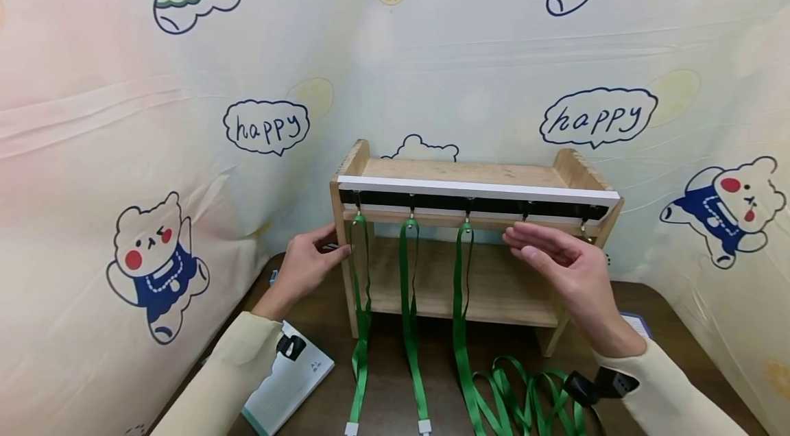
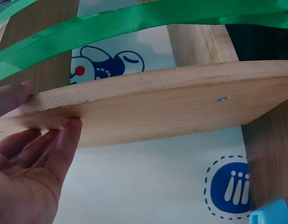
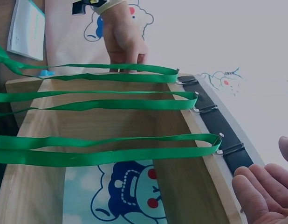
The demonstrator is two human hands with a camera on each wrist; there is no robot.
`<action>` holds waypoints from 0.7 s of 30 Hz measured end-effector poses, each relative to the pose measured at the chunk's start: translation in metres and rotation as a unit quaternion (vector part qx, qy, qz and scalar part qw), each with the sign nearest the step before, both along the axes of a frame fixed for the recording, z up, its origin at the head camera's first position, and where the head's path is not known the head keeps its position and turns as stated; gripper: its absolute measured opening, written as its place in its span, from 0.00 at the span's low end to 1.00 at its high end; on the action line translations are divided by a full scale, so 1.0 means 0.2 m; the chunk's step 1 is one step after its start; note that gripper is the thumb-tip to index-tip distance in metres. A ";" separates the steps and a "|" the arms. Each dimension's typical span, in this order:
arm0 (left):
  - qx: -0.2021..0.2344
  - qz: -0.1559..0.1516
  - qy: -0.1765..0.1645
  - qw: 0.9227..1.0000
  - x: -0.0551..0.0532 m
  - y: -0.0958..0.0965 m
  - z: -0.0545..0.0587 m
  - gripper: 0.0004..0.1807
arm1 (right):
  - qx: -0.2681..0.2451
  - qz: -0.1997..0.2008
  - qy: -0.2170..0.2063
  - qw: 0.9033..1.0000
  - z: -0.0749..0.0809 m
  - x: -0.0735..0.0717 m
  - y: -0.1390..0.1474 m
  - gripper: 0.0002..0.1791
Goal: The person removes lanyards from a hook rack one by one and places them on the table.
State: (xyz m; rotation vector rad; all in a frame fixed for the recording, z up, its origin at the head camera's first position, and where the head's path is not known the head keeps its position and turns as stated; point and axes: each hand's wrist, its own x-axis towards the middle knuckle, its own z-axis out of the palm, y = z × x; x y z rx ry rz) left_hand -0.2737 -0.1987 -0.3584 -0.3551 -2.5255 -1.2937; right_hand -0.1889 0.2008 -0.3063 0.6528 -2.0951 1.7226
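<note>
A small wooden shelf (image 1: 457, 278) stands on the brown table, with a black strip (image 1: 500, 206) of metal hooks along its top front. Three green lanyards (image 1: 407, 299) hang from the left, second and middle hooks. My left hand (image 1: 307, 264) grips the shelf's left side panel (image 2: 148, 112), thumb on one face and fingers on the other. Over on the right, my right hand (image 1: 568, 264) holds nothing. Its fingers are extended and close together, the fingertips just below the fourth hook (image 1: 526, 210). That hand partly covers the shelf's right side.
More green lanyards (image 1: 524, 395) lie in loose loops on the table, front right. A white and teal notebook (image 1: 293, 374) lies under the left forearm. Beside the shelf's left panel is a light-blue object (image 2: 270, 213). A printed cloth (image 1: 432, 66) rises behind.
</note>
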 end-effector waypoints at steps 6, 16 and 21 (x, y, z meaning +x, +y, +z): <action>0.000 -0.001 -0.001 1.000 0.00 0.00 0.00 0.31 | 0.029 -0.015 0.009 0.999 0.00 -0.03 -0.04 0.19; 0.007 -0.003 -0.005 1.000 0.01 0.00 0.00 0.31 | 0.048 -0.021 -0.002 0.999 -0.02 -0.06 -0.11 0.20; 0.007 -0.003 -0.001 1.000 0.00 0.00 0.00 0.32 | 0.043 -0.016 -0.011 0.999 -0.04 -0.07 -0.13 0.20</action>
